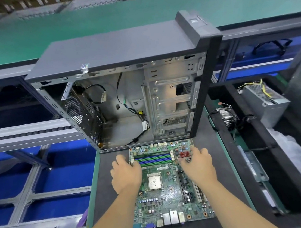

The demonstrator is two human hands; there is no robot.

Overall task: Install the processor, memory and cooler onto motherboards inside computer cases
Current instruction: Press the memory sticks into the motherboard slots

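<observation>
On the dark mat (113, 191) in front of the open computer case (126, 101) lies the motherboard (165, 195), the left hand (126, 175) resting on its left edge with fingers loosely spread, processor (154, 182) mid-board, right hand (199, 166) likewise spread at the right.

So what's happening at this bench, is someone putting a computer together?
Yes. A person has a motherboard lying flat on the dark mat, in front of an open, empty computer case. The left hand and right hand rest at either end of the memory slots, fingers on the board. The processor already sits in its socket with no cooler over it; a cooler waits in the tray to the right.
</observation>
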